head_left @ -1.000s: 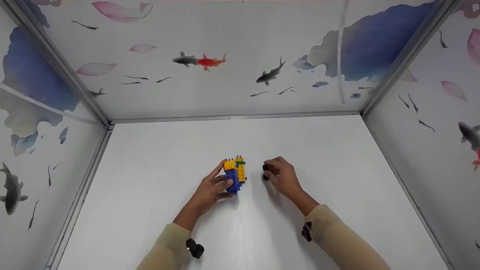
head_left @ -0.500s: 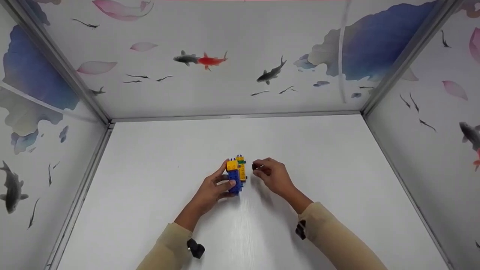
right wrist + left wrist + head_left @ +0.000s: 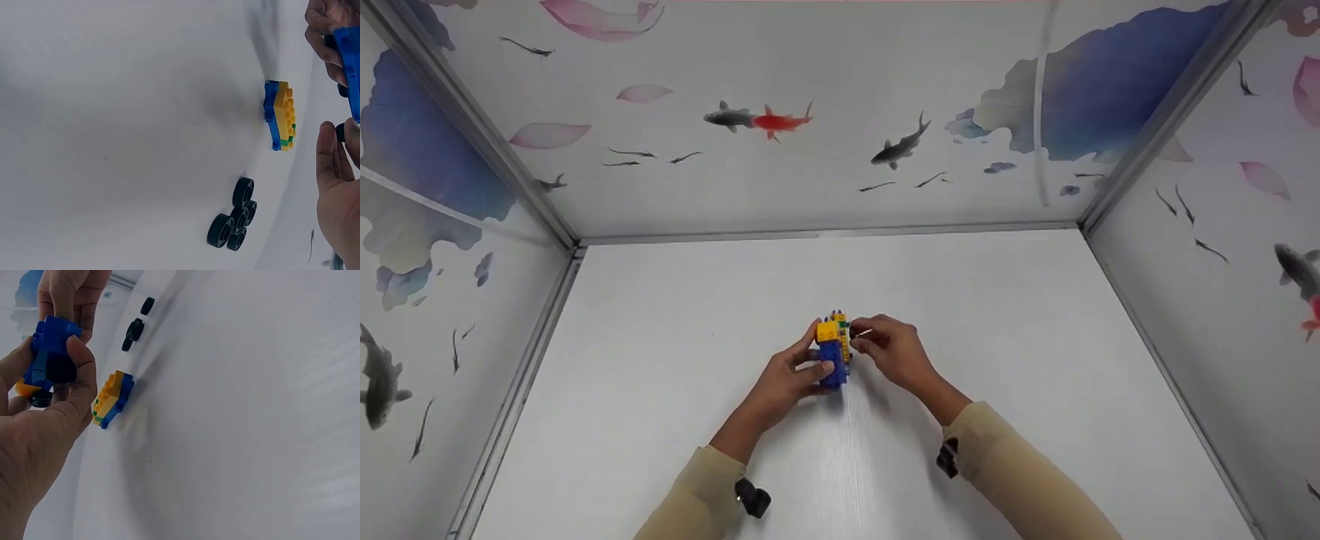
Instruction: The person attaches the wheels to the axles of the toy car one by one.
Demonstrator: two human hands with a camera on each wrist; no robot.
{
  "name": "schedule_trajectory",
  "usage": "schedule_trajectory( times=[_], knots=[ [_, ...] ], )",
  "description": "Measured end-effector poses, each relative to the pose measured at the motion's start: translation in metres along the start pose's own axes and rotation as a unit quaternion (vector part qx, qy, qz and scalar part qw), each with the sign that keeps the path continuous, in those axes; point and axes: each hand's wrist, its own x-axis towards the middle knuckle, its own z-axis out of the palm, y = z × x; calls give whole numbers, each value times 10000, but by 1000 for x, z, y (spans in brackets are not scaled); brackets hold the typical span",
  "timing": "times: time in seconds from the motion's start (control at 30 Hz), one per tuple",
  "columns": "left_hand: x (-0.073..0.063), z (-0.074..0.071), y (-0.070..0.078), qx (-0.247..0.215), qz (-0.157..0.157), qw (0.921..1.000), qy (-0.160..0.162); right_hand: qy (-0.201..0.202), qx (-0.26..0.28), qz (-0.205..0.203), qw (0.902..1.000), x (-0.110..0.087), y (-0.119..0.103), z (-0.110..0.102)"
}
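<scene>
My left hand [image 3: 784,386] grips a blue building-block toy [image 3: 831,364] with a yellow block at one end, thumb on its side. Black wheels [image 3: 60,369] show on this toy in the left wrist view. Between thumb and fingertips, my right hand [image 3: 894,352] pinches a small black wheel [image 3: 340,133] close beside the blue block underside. Seen from the head, the right fingertips are at the toy's right side and mostly hide that wheel. Behind the held toy, a second yellow, green and blue block toy [image 3: 283,112] stands on the table.
Several loose black wheels [image 3: 221,229] lie clustered on the white table [image 3: 675,315], near the second toy. Fish-printed panels [image 3: 825,172] wall the table at the back and both sides. A small black device [image 3: 752,497] sits at each cuff.
My right hand has moved left with the pinched black wheel, up to the toy. The left hand has shifted slightly right, still gripping the blue block toy.
</scene>
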Motion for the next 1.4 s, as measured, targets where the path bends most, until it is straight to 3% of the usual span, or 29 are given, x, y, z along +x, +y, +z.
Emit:
schedule_trajectory(
  times=[0.63,1.07,1.4],
  knots=[
    [-2,-2,3,293,86,9995,-97,-83,449,-55,9989,0,-7,4],
    [-1,0,5,723,316,9968,-157,35,50,-243,9997,-1,-10,6],
    [-1,4,7,773,337,9963,-135,86,-164,-100,9998,-1,-9,8]
  ],
)
